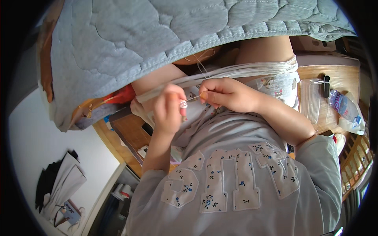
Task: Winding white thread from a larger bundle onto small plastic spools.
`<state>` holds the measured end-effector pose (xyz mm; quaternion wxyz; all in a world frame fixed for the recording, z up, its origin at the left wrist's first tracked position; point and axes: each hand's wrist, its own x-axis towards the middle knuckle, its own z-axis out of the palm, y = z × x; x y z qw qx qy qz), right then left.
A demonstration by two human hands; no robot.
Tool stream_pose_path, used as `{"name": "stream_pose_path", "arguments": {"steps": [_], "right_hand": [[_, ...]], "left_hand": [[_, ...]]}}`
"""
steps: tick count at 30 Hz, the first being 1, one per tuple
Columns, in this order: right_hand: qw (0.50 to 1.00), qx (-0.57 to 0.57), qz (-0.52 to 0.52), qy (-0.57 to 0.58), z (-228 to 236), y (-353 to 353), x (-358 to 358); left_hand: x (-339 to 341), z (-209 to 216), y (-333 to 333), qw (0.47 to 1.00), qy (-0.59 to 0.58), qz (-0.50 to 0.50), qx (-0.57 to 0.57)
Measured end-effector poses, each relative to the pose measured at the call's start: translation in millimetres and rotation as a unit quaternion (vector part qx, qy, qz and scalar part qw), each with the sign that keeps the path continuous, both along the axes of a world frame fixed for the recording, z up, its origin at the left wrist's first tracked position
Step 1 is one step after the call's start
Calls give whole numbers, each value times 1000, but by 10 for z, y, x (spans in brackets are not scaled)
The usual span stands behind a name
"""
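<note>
Between the two hands, a thin pale thread (193,98) runs a short, nearly straight course above the lap. The right hand (232,95) holds it in a narrow pinch, thumb against forefinger, the other fingers curled underneath. The left hand (168,110) is blurred, its fingers bent in around a small white bundle (183,104) at their tips; whether that is thread wound on a core or on the fingers I cannot tell. Beyond the right hand, a loose strand (201,65) loops out over the pale shorts (275,84) towards the edge of the quilted cover (177,23).

To handle this well, I would let the right hand act as a light brake: the pinch firm enough to hold the line straight, loose enough for thread to slip through without biting the skin. The left hand would best make small, even turns close to the right, so the span stays short and the turns lie side by side. The slack ahead of the right hand seems the likeliest trouble, since its loops cross and could knot or catch on the fabric; spreading them out before they reach the fingers should help. A jerk might snap so fine a strand.
</note>
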<state>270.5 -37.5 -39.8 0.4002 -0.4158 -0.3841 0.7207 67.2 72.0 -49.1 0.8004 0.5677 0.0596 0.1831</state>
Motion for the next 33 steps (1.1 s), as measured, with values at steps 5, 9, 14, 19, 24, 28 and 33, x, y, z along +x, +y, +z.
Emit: {"name": "stream_pose_path", "arguments": {"steps": [5,9,14,19,24,28,33], "right_hand": [[997,73,27,-21,15,41,-37],[994,75,-30,-69,-5,65,-45],[985,132,-10,-109,-72,39,-53],[983,128,-81,-104,-114,15,-75],[988,121,-68,-65,-82,-7,-17],[977,153,-98,-112,-92,3,-8],[972,194,-81,-108,-115,-9,-28]], "left_hand": [[-1,210,-187,946,166,251,117],[35,390,-27,958,188,99,195],[59,242,-39,904,235,128,333],[75,261,-48,980,160,56,104],[353,327,-135,872,192,295,340],[276,367,-48,981,93,125,119],[-27,310,42,866,301,97,386]]}}
